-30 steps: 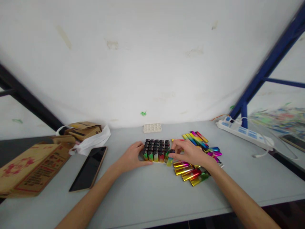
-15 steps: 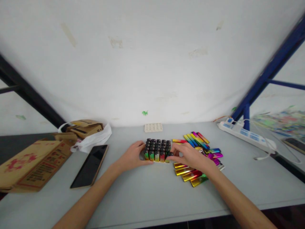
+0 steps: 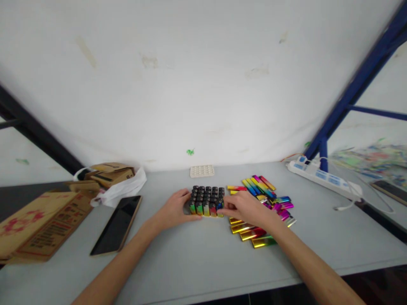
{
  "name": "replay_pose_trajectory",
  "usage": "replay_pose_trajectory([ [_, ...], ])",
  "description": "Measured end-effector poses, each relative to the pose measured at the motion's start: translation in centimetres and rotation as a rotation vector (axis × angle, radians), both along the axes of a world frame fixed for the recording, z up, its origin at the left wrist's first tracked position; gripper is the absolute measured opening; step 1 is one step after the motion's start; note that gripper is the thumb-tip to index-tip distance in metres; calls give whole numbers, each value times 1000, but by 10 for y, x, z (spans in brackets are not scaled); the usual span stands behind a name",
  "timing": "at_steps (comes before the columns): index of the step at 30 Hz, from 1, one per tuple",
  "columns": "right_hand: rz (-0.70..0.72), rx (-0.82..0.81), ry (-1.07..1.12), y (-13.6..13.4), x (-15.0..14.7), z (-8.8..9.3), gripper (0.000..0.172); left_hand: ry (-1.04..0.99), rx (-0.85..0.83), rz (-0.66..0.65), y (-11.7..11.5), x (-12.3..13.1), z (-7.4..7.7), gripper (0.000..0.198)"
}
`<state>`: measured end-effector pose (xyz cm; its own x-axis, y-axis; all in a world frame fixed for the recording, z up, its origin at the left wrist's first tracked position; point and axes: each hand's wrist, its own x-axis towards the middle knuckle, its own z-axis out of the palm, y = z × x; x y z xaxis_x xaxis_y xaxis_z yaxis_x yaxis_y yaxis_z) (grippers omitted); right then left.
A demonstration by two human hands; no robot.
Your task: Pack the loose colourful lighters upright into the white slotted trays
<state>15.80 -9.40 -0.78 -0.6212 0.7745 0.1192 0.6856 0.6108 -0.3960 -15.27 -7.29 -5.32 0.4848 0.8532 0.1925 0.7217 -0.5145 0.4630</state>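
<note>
Rows of lighters with black tops and shiny coloured bodies stand upright, packed together at the middle of the table. A thin pale edge of the tray under them shows at the front. My left hand is curled around the tray's left side, thumb along the front corner. At the front right corner, the bent fingers of my right hand pinch a blue and yellow lighter standing at the end of the front row. More lighters lie in a loose pile beside and under my right hand.
A pale tray with holes lies near the wall. To the left are a tablet-like black device, a white plastic bag and cardboard boxes. A power strip with cables lies at right, beside a blue metal frame.
The lighter in my right fingers has gone from leaning at the corner to standing upright in the front row. My left hand keeps its place at the tray. The view has shifted slightly.
</note>
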Motion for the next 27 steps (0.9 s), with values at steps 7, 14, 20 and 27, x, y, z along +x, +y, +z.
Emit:
replay_pose_trajectory([
  [7,-15,8,-34,1,-1,-5,40,-6,-13,-11,-2,3,4,60],
  [14,-47,-132,243,9,14,12,57,1,-19,-15,-3,2,3,61],
  [20,-20,145,235,86,-15,-6,24,-5,-4,0,-2,2,0,61],
  [27,-48,199,-147,145,-63,-28,15,27,-26,-10,-4,3,5,61],
])
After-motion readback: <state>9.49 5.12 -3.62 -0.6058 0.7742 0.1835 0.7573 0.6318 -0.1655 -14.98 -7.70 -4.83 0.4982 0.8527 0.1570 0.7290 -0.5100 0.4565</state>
